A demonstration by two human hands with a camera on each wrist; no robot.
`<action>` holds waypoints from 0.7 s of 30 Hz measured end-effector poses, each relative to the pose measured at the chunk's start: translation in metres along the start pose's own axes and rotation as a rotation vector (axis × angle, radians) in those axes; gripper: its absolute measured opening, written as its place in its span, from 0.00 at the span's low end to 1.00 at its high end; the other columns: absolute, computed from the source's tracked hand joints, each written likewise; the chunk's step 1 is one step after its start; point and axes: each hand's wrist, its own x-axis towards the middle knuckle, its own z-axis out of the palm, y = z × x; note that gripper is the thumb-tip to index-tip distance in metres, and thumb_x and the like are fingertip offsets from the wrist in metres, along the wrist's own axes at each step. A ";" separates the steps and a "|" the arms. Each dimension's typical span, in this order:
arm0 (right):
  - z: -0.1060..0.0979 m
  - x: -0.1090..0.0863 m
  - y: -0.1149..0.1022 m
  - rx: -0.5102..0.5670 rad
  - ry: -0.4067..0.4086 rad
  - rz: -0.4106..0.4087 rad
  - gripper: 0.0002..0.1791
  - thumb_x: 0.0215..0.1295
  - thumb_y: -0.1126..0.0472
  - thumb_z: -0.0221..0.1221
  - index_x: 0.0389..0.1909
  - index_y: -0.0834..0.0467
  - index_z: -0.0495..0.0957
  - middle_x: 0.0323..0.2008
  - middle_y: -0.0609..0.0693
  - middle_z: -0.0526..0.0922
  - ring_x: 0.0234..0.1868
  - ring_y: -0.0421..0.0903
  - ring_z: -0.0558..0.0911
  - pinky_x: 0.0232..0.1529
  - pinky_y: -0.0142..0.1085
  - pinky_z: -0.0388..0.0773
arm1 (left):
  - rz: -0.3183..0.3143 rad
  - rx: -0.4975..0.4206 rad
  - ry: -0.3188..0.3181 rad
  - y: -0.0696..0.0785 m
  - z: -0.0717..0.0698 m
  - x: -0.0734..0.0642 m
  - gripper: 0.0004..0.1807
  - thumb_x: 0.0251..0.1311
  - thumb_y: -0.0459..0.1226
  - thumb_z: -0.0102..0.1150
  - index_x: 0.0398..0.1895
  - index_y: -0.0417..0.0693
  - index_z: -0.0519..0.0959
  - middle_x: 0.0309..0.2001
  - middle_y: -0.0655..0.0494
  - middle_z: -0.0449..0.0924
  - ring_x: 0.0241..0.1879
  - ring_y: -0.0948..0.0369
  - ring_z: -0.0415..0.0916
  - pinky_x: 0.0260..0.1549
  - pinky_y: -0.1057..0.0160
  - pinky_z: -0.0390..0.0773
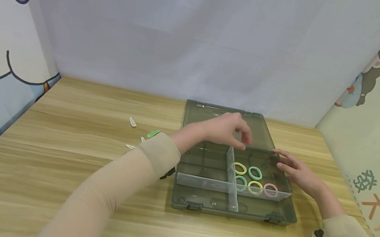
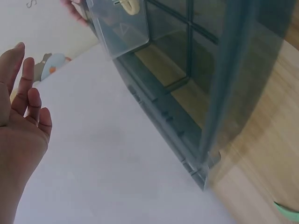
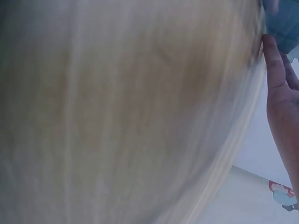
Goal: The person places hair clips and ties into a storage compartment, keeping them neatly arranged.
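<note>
An open grey translucent storage box (image 1: 195,197) lies on the table, its lid (image 1: 194,113) folded back. Several rings that look like hair ties, such as a yellow one (image 1: 240,169), a teal one (image 1: 255,173) and a pink one (image 1: 270,190), lie in its right rear compartment. Above the box hovers my left hand (image 1: 227,129), fingers loosely bent, nothing visible in them; the left wrist view shows its relaxed fingers (image 2: 35,100). At the box's right edge my right hand (image 1: 297,174) touches the side with extended fingers. Motion blurs most of the right wrist view.
Left of the box lie a green snap hair clip (image 1: 153,134) and a white one (image 1: 132,122), with more white clips partly behind the left sleeve. Clear dividers (image 1: 202,182) stand up in the box. A pale curtain (image 1: 189,34) hangs behind the wooden table (image 1: 37,151).
</note>
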 end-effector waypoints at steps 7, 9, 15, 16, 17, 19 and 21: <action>0.001 0.000 -0.001 0.001 -0.003 0.007 0.32 0.74 0.51 0.45 0.73 0.53 0.47 0.73 0.65 0.41 0.70 0.71 0.45 0.56 0.73 0.45 | -0.032 -0.014 -0.027 -0.004 -0.013 -0.027 0.07 0.58 0.41 0.63 0.40 0.55 0.82 0.40 0.60 0.83 0.42 0.68 0.73 0.49 0.66 0.68; 0.002 0.000 -0.001 0.003 -0.007 0.006 0.31 0.74 0.51 0.45 0.73 0.53 0.47 0.73 0.65 0.41 0.70 0.71 0.45 0.56 0.73 0.45 | -0.035 -0.021 -0.034 -0.006 -0.016 -0.035 0.07 0.58 0.41 0.64 0.40 0.55 0.83 0.40 0.61 0.83 0.41 0.69 0.74 0.48 0.66 0.70; 0.003 0.002 -0.001 0.014 -0.016 0.003 0.31 0.74 0.51 0.45 0.73 0.52 0.47 0.73 0.65 0.41 0.70 0.71 0.44 0.56 0.73 0.44 | -0.073 -0.012 -0.034 -0.011 -0.023 -0.064 0.07 0.56 0.42 0.65 0.38 0.56 0.83 0.39 0.64 0.82 0.41 0.68 0.73 0.47 0.63 0.72; 0.003 0.002 -0.001 0.013 -0.016 0.002 0.31 0.74 0.51 0.45 0.73 0.52 0.47 0.73 0.65 0.40 0.70 0.71 0.44 0.56 0.73 0.44 | -0.081 -0.012 -0.032 -0.013 -0.024 -0.069 0.07 0.56 0.42 0.65 0.38 0.55 0.83 0.39 0.63 0.82 0.41 0.67 0.73 0.47 0.63 0.72; 0.003 0.002 -0.001 0.011 -0.015 0.002 0.31 0.74 0.51 0.45 0.73 0.53 0.47 0.73 0.65 0.40 0.70 0.71 0.44 0.56 0.73 0.44 | -0.088 -0.013 -0.032 -0.013 -0.024 -0.074 0.07 0.56 0.42 0.65 0.38 0.55 0.83 0.40 0.63 0.82 0.41 0.67 0.73 0.47 0.63 0.72; 0.003 0.002 -0.001 0.010 -0.012 0.004 0.31 0.74 0.51 0.45 0.73 0.53 0.47 0.73 0.65 0.40 0.70 0.71 0.44 0.56 0.73 0.44 | -0.103 -0.028 -0.036 -0.014 -0.025 -0.084 0.07 0.56 0.41 0.65 0.38 0.55 0.83 0.41 0.60 0.82 0.42 0.65 0.73 0.46 0.63 0.72; 0.003 0.001 -0.001 0.007 -0.008 0.008 0.31 0.74 0.51 0.44 0.73 0.53 0.46 0.73 0.65 0.40 0.70 0.71 0.43 0.56 0.73 0.44 | -0.120 -0.050 -0.043 -0.015 -0.024 -0.093 0.07 0.56 0.41 0.65 0.38 0.54 0.83 0.41 0.59 0.82 0.43 0.63 0.73 0.48 0.61 0.73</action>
